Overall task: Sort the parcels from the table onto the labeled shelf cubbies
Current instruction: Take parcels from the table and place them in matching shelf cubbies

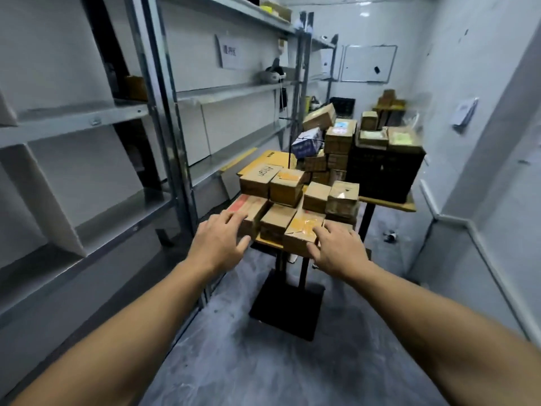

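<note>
Two grips show, the left grip [218,243] and the right grip [336,249]. On the near tabletop [266,244] lie eight cardboard parcels [287,186], as far as I can count; the far heap [336,142] is too blurred to number. One whiteboard [367,63], one black crate [383,171].

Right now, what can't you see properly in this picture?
Head view:
- Shelf sign: writing too blurred to read.
- Right hand: its back hides whether the fingers grip the taped parcel.
- Left hand: touching the red-marked parcel or hovering, unclear.
- Far parcels: labels too small.
</note>
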`<action>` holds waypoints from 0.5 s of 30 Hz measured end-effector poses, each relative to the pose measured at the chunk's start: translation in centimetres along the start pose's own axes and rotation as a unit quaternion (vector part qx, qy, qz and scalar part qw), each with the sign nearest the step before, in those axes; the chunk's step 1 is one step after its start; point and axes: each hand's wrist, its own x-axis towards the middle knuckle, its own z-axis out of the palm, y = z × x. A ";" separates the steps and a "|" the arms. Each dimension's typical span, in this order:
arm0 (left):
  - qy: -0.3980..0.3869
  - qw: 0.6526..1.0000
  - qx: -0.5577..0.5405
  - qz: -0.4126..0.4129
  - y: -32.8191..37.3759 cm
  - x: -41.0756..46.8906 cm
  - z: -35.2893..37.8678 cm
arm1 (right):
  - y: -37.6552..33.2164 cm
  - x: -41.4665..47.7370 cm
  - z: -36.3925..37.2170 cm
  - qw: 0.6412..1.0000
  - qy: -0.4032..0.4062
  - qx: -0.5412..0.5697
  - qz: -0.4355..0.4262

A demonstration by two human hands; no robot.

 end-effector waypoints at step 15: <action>-0.147 0.979 -0.067 0.126 6.2 17.2 19.0 | 11.5 8.9 12.8 0.992 -0.052 0.026 0.109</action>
